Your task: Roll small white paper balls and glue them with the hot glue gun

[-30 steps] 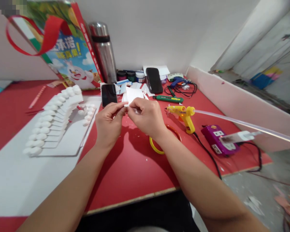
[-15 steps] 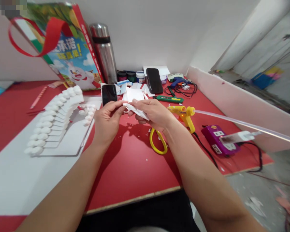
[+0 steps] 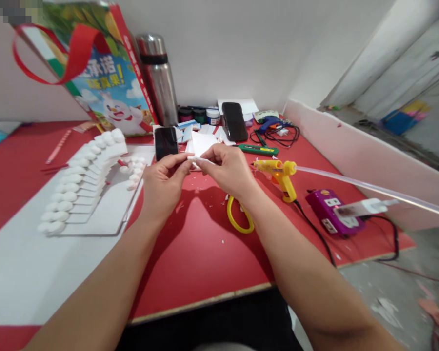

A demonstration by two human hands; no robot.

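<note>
My left hand [image 3: 164,183] pinches the left end of a small white piece [image 3: 194,158], possibly paper or foam board, between thumb and fingertips. On the other end of the same piece, my right hand [image 3: 229,169] is closed too. The piece shows mostly as a thin edge, and the fingers hide part of it. To the left stands a white stepped model [image 3: 95,187] with several round white pads along its top. Right of my right hand lies a yellow hot glue gun [image 3: 276,170] with a long clear glue stick [image 3: 351,183] in its back.
Below the glue gun is a yellow ring handle [image 3: 240,229], near a purple power strip [image 3: 332,212] with cords. Behind my hands are two phones [image 3: 166,142], white scraps [image 3: 204,142], a green cutter [image 3: 259,149], paint jars [image 3: 199,115], a steel flask [image 3: 157,80] and a gift bag [image 3: 111,87].
My right hand has turned and shifted slightly upward. The white piece, seen broad across its fingers before, now appears as a narrow edge. My left hand stays nearly in place.
</note>
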